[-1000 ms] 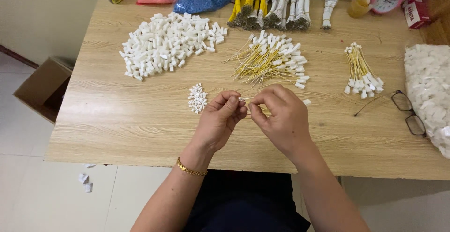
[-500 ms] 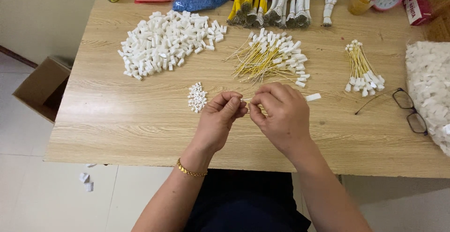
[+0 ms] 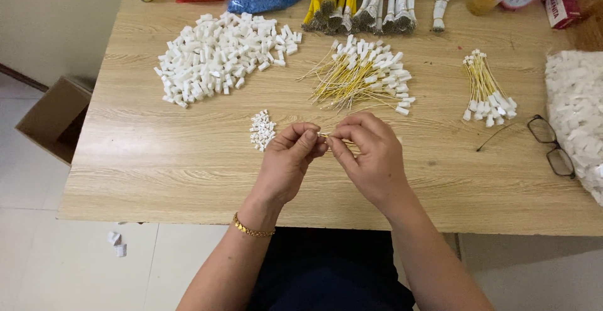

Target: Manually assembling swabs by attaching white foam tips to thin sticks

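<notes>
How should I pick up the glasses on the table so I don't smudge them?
Probably pinch the thin side arm of the glasses from the left, where it sticks out over bare table. The lenses lie close beside the white pile, so that side is crowded.

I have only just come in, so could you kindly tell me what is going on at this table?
A person sits at a wooden table with both hands raised just above it. The left hand and right hand meet at the fingers, pinching a thin yellow wire between them. A small cluster of white connectors lies just left of the hands. Further back are a big white connector heap, a pile of wired pieces and a smaller bundle. Glasses lie to the right.
</notes>
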